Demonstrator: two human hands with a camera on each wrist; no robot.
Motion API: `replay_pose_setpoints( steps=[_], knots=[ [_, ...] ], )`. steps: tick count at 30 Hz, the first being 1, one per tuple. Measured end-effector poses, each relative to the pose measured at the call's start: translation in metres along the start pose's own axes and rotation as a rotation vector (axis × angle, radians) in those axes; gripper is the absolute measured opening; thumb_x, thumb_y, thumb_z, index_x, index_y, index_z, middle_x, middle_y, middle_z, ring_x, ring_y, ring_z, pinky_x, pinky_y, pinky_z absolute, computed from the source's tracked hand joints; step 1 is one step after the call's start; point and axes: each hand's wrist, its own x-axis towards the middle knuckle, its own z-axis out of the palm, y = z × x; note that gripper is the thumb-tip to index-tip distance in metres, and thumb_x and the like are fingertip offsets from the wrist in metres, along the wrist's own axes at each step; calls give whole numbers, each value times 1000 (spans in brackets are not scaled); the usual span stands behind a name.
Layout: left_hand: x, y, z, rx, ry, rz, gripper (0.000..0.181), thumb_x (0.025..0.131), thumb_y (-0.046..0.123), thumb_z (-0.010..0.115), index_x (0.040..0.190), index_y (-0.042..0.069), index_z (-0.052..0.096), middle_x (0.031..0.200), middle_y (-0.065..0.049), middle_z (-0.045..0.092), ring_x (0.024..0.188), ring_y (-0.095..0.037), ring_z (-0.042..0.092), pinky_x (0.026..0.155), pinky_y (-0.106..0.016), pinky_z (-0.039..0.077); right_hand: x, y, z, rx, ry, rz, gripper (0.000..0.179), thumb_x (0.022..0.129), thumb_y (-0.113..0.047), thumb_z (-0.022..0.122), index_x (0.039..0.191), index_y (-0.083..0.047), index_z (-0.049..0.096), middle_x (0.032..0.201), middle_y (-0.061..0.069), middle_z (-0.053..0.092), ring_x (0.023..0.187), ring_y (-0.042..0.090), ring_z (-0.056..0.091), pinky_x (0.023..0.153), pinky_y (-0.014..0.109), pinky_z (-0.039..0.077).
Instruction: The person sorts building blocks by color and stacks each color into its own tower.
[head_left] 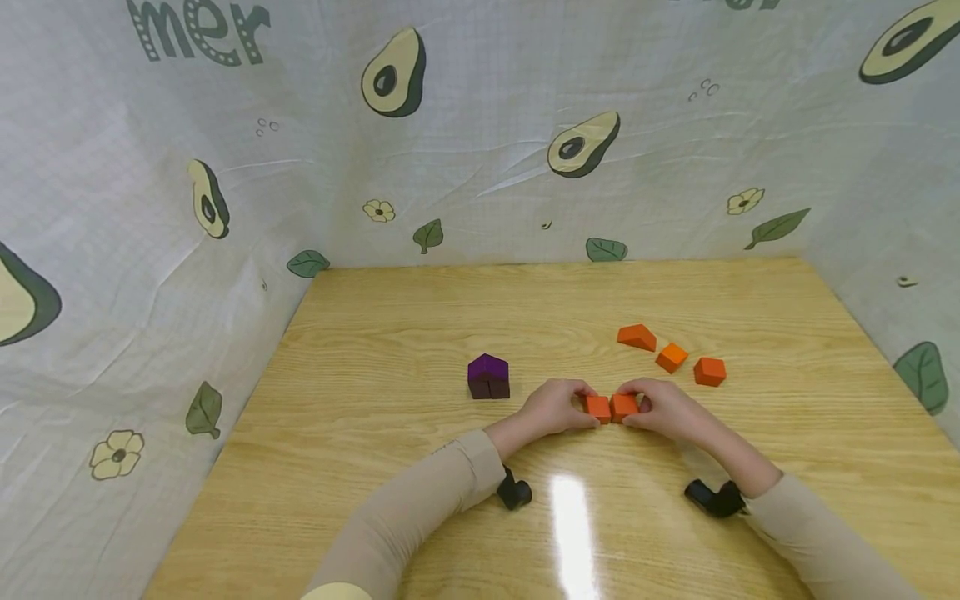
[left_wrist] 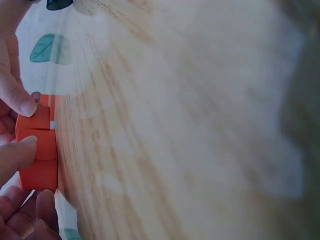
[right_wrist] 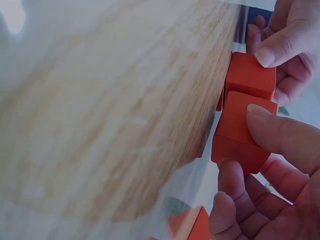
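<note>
Near the middle of the table, my left hand [head_left: 558, 407] pinches a red-orange cube block [head_left: 598, 409] between thumb and fingers. My right hand [head_left: 667, 408] pinches a similar cube block [head_left: 624, 407] just beside it. In the head view a thin gap shows between the two blocks. The left wrist view has the left-hand block [left_wrist: 40, 174] low at its left edge, overlapping the other hand's block. From the right wrist, my right thumb lies on the near face of its block [right_wrist: 240, 117], with fingertips at the underside.
Left of the hands stands a small house shape: a purple roof block [head_left: 488, 367] on two dark brown blocks [head_left: 478, 388]. Behind the right hand lie an orange roof-shaped block [head_left: 637, 337], an orange block [head_left: 672, 357] and a red-orange block [head_left: 709, 372]. Avocado-print cloth [head_left: 480, 167] borders the table.
</note>
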Motion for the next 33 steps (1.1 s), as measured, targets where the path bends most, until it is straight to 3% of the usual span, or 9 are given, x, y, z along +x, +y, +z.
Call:
replay_pose_setpoints(
  steps=[13, 33],
  knots=[
    [1, -1, 0, -20, -3, 12, 31, 72, 33, 77, 99, 21, 66, 100, 9, 64, 73, -4, 48, 66, -16, 38, 3, 0, 3, -6, -11, 7, 36, 77, -12, 73, 108, 2, 60, 74, -1, 54, 59, 7, 41, 53, 22, 37],
    [1, 0, 0, -9, -1, 9, 35, 72, 34, 77, 102, 21, 66, 104, 9, 64, 85, -3, 53, 74, -17, 41, 6, -2, 1, -17, -35, -8, 32, 75, -10, 74, 102, 1, 61, 75, -1, 53, 62, 10, 41, 55, 22, 37]
  ],
)
